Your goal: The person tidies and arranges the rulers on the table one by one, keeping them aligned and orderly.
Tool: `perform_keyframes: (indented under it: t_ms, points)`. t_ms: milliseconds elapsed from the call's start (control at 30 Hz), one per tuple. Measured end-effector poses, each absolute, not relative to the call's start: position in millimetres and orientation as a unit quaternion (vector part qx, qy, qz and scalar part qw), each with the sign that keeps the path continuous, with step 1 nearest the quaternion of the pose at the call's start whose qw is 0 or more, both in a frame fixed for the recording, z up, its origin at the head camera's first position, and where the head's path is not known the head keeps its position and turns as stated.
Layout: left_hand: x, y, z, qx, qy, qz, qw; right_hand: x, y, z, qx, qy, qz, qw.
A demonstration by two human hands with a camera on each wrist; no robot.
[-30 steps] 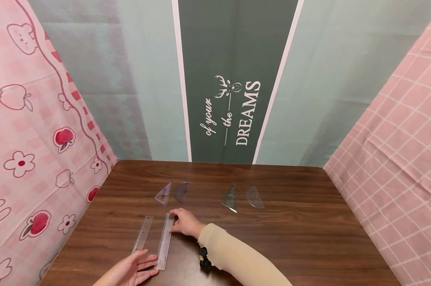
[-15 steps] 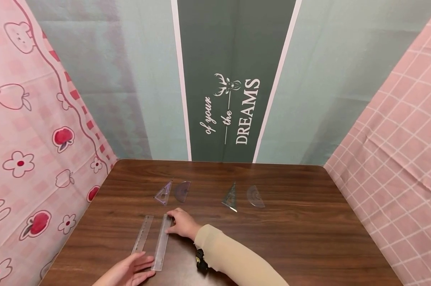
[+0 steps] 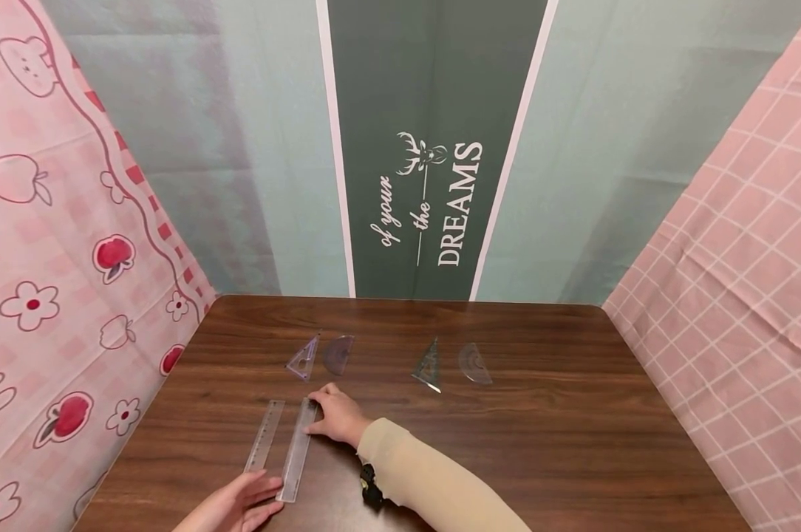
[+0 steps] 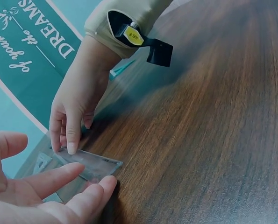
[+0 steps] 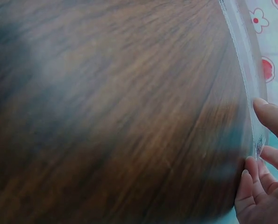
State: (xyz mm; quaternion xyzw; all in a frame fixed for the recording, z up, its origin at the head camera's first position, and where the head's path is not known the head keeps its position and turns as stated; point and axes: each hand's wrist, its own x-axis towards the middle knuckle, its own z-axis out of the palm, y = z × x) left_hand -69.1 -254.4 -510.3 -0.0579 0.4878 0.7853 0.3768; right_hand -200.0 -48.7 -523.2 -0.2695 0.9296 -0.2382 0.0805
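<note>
Two clear rulers lie side by side with a gap between them in the head view. At the far end of the right-hand ruler (image 3: 297,462), my right hand (image 3: 338,416) pinches its edge between thumb and fingers. My left hand (image 3: 239,504) touches the near end of that ruler with extended fingers, its thumb raised. The left-hand ruler (image 3: 265,434) lies flat, its near end hidden behind my left hand. In the left wrist view, the fingertips rest by the end of the pinched ruler (image 4: 101,164). The right wrist view has the same ruler (image 5: 247,74) along the thumb.
Behind the rulers lie a purple set square (image 3: 304,360) and a purplish protractor (image 3: 338,356). Farther right are a dark greenish set square (image 3: 428,367) and a clear protractor (image 3: 474,364). Fabric curtains (image 3: 281,148) border the brown wooden table (image 3: 540,443).
The right-hand ruler has slid slightly left, closer to the other ruler. My two hands have shifted left with it. The other ruler, set squares and protractors stay put.
</note>
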Motion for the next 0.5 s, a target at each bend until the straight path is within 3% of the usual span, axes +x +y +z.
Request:
perform_keyframes:
  t_ms: [500]
  points:
    - [-67, -249, -497, -0.082, 0.512, 0.775, 0.362, -197, -47, -517, -0.279, 0.938, -0.188, 0.080]
